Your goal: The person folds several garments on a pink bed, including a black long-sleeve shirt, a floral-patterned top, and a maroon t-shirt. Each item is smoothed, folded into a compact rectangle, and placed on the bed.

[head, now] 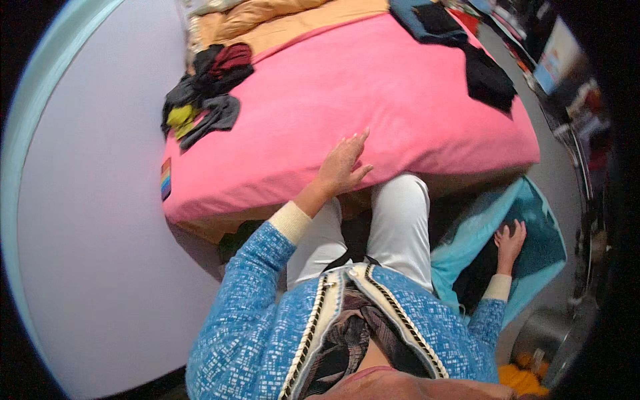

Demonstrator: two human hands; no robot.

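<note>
My left hand [345,162] is held out over the front edge of a pink bed sheet [350,100], thumb apart from the fingers and nothing in it. Whether it touches the cloth is hard to tell. To the right, my right hand [511,242] is at the mouth of a large turquoise bag [542,280], fingers spread and slightly bent, with nothing visible in them. Dark contents [475,280] show inside the bag. Both arms wear blue knit sleeves with cream cuffs. My legs in white trousers [400,220] are against the bed's front side.
On the bed's left lies a heap of dark clothes [210,90] with a yellow-green piece [181,119]. Black garments [490,80] and a blue one [422,25] lie at the right edge. A tan quilt [275,17] lies at the far end. A pale wall [95,200] borders the left.
</note>
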